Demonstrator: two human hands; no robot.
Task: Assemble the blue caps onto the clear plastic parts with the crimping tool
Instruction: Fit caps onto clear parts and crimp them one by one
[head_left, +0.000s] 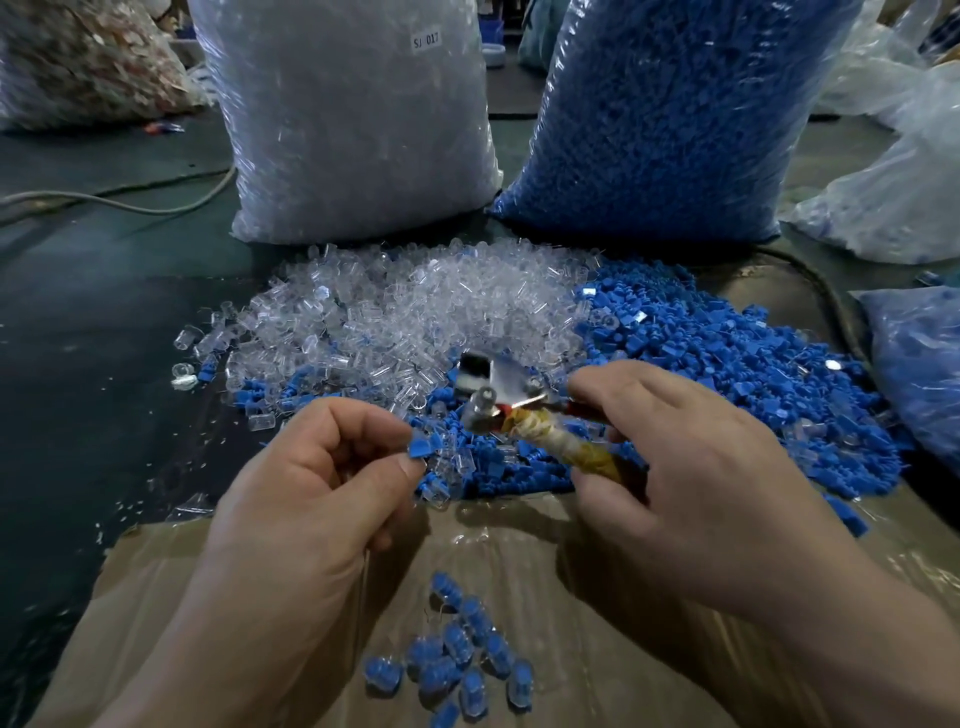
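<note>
Nearest to me, on the brown cardboard sheet under clear film (597, 582), lies my small cluster of finished pieces, blue caps seated in clear shells (457, 660). I judge I drop them there so they stay apart from the loose stock.

Above them, my left hand (311, 493) pinches one small blue plastic cap (423, 448) between thumb and forefinger, the other fingers curled in; I hold it by its edge so the plug end stays free to go in. Just beside it, my right hand (691, 467) has its fingers wrapped round the crimping tool with the yellowish cloth-bound handle (550, 441), its shiny metal head pointed at the cap. A small clear piece (484, 400) seems to sit at the head, though I cannot tell if it is seated.

Beyond my hands lie two working heaps, touching: loose clear plastic parts (405, 306) on the left, loose blue caps (727, 374) on the right, both within easy reach.

Behind them stand two tall transparent sacks: one full of clear parts (353, 119), bearing a small label, and one full of blue caps (660, 114). A smaller bag of blue pieces (919, 364) sits at the right edge.
</note>
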